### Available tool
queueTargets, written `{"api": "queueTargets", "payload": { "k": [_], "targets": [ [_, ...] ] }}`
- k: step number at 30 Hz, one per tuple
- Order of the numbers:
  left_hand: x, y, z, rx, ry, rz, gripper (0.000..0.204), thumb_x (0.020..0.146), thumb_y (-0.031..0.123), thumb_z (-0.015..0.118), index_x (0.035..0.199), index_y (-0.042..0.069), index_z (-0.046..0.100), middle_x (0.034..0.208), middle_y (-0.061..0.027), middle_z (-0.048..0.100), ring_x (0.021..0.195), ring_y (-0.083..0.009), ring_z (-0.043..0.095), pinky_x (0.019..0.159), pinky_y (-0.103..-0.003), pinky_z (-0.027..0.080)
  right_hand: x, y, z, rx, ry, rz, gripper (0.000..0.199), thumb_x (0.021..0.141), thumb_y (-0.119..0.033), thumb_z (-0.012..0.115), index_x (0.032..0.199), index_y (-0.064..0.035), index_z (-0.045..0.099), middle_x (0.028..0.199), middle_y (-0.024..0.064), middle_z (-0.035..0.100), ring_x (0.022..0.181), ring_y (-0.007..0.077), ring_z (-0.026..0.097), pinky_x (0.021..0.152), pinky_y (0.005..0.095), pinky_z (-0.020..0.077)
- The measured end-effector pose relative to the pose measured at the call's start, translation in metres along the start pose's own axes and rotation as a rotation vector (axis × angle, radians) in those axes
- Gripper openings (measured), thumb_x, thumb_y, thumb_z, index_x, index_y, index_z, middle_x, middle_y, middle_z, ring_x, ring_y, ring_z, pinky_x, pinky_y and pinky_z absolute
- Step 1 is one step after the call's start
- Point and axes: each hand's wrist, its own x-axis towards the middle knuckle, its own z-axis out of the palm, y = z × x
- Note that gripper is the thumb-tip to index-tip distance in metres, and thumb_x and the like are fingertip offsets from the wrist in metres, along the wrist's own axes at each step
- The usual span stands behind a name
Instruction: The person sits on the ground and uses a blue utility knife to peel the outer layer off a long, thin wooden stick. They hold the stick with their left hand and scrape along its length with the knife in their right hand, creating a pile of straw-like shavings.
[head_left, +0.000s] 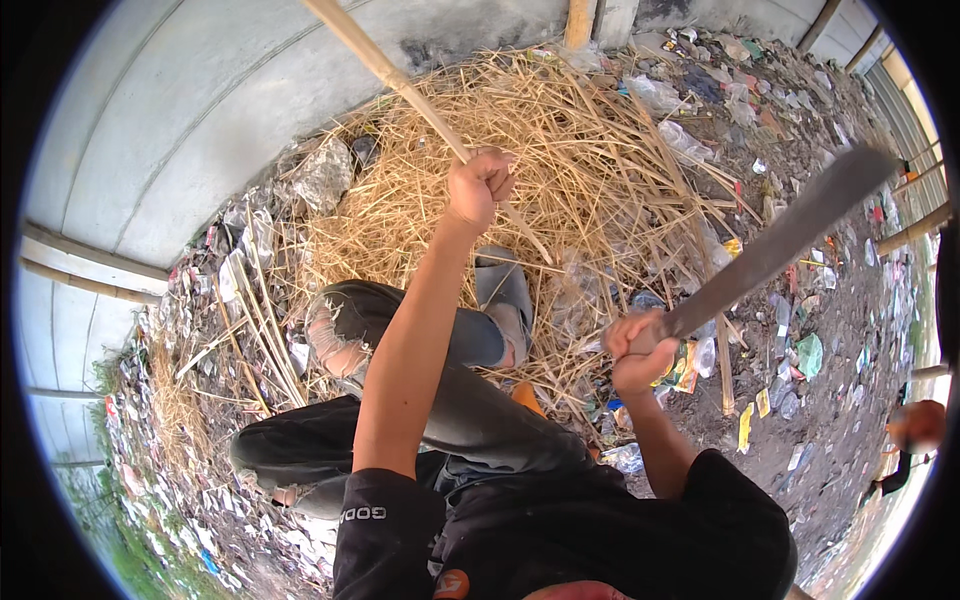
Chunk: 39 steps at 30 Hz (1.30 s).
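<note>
My left hand (482,187) is closed around a bamboo pole (400,85), near its lower end. The pole slants from the top edge down to a thin tip over a heap of straw-like bamboo shavings (590,150). To the right, my right hand (640,345) grips the handle of a machete (780,235). Its long dark blade points up and to the right, away from the pole, and is slightly blurred. My bent legs are below, with one grey sandal (503,290) at the edge of the shavings.
A pale panel wall (210,120) curves along the left and back. A grey rock (322,175) lies beside the heap. Split bamboo strips (260,320) rest at left. Plastic litter (810,355) covers the dirt at right. At the far right edge another person (912,430) is partly visible.
</note>
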Motion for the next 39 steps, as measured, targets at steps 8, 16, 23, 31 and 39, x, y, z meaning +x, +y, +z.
{"api": "queueTargets", "payload": {
  "k": [8, 16, 23, 31, 39],
  "targets": [
    [-0.022, -0.013, 0.015, 0.054, 0.13, 0.106, 0.034, 0.086, 0.003, 0.053, 0.058, 0.013, 0.036, 0.052, 0.0007, 0.033, 0.044, -0.0101, 0.025, 0.043, -0.028, 0.02, 0.013, 0.007, -0.003, -0.418, 0.144, 0.767, 0.064, 0.097, -0.066, 0.045, 0.07, -0.0075, 0.047, 0.054, 0.0009, 0.042, 0.042, 0.0119, 0.039, 0.041, 0.0269, 0.0311],
    [-0.006, -0.012, 0.023, 0.097, -0.014, 0.069, 0.035, 0.087, 0.006, 0.053, 0.058, 0.013, 0.036, 0.051, 0.0008, 0.031, 0.043, -0.0104, 0.024, 0.043, -0.028, 0.02, -0.054, 0.077, -0.076, -0.757, -0.14, 0.31, 0.057, 0.102, -0.058, 0.041, 0.071, -0.01, 0.042, 0.056, -0.0004, 0.037, 0.045, 0.0107, 0.038, 0.042, 0.0266, 0.0293],
    [-0.017, -0.019, 0.014, 0.131, -0.089, -0.015, 0.035, 0.085, 0.005, 0.054, 0.057, 0.013, 0.034, 0.052, 0.0008, 0.031, 0.043, -0.0101, 0.023, 0.043, -0.027, 0.02, -0.021, 0.019, -0.003, -0.278, 0.193, 0.885, 0.056, 0.101, -0.057, 0.045, 0.074, -0.0083, 0.046, 0.054, -0.0006, 0.039, 0.041, 0.0095, 0.036, 0.038, 0.0265, 0.0281],
    [-0.008, -0.012, 0.025, 0.089, -0.153, -0.029, 0.037, 0.083, 0.006, 0.055, 0.056, 0.014, 0.031, 0.051, 0.0016, 0.03, 0.042, -0.0096, 0.022, 0.042, -0.027, 0.019, -0.055, 0.07, -0.058, -0.401, 0.069, 0.477, 0.063, 0.095, -0.066, 0.048, 0.073, -0.0069, 0.046, 0.054, 0.0018, 0.041, 0.044, 0.0117, 0.041, 0.042, 0.0287, 0.0322],
    [-0.006, -0.008, -0.002, 0.114, -0.164, 0.029, 0.036, 0.084, 0.008, 0.054, 0.054, 0.015, 0.033, 0.049, 0.0019, 0.029, 0.042, -0.0096, 0.021, 0.042, -0.027, 0.019, -0.021, 0.019, -0.014, -0.411, -0.016, 0.81, 0.059, 0.099, -0.062, 0.046, 0.076, -0.0077, 0.046, 0.052, 0.0013, 0.04, 0.041, 0.0117, 0.038, 0.04, 0.0259, 0.0291]
  ]
}}
